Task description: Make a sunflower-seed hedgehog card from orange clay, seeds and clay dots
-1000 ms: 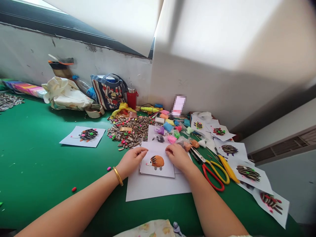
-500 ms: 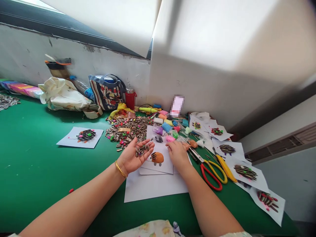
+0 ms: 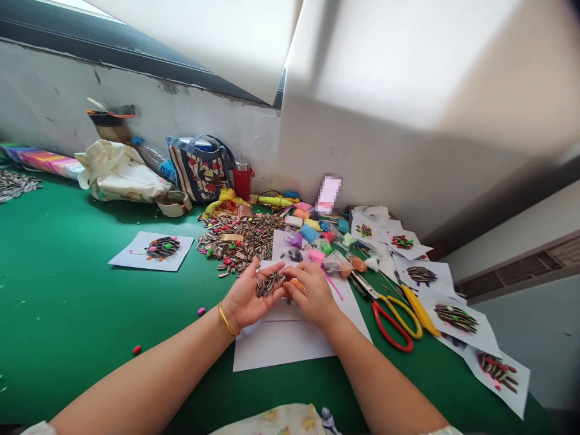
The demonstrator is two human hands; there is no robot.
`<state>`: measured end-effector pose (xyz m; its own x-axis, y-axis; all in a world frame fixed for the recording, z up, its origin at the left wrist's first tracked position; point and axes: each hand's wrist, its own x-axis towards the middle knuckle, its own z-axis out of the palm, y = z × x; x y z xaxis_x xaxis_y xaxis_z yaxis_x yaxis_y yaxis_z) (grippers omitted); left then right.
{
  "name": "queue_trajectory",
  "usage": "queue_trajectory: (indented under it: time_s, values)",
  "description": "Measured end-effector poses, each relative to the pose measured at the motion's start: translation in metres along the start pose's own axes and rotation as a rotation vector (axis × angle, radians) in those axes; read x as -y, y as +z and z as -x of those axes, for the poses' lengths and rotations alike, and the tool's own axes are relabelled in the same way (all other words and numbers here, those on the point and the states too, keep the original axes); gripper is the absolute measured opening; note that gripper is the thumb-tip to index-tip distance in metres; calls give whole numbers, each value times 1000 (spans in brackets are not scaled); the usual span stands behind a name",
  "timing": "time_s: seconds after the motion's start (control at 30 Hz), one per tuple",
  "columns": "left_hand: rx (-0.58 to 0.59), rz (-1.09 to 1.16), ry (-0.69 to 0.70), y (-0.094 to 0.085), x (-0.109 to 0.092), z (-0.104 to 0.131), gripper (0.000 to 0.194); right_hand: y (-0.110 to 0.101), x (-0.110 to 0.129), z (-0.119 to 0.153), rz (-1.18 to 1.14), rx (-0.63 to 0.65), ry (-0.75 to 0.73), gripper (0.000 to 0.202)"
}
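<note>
Seeds (image 3: pixel 267 286) in cupped left hand (image 3: pixel 248 296) — grip spread, right hand (image 3: pixel 315 291) beside them — its grip unclear, bagged purple clay (image 3: pixel 294 240) beyond.

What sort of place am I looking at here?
Probably a craft table, perhaps in a classroom or workshop, though I can't tell which. The left hand holds striped seeds, lumps that look like colored modeling clay lie nearby, and paper cards carry spiky animal figures.

1. The seeds (image 3: pixel 270 285) are dark with pale stripes.
2. The lower paper sheet (image 3: pixel 290 347) is white.
3. The bracelet (image 3: pixel 225 320) is of gold colour.
4. The counter (image 3: pixel 90 266) is green.
5. The scissors (image 3: pixel 376 312) have one red handle and one yellow.
</note>
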<state>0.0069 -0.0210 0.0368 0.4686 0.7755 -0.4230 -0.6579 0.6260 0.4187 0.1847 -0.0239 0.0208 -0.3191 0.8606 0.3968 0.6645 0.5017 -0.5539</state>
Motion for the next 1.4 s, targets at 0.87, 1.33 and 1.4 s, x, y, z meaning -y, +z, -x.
queue_trajectory:
  time_s: [0.87, 1.33, 1.4]
  values:
    - [63, -26, -14, -3, 0, 4, 54, -2, 2, 5, -42, -55, -128, 14]
    - [25, -177, 3, 0, 1, 8, 37, -2, 4, 5, -197, -64, -51, 11]
    - [-15, -342, 38, 1, 3, 8, 27, -2, 2, 6, -209, -77, -5, 12]
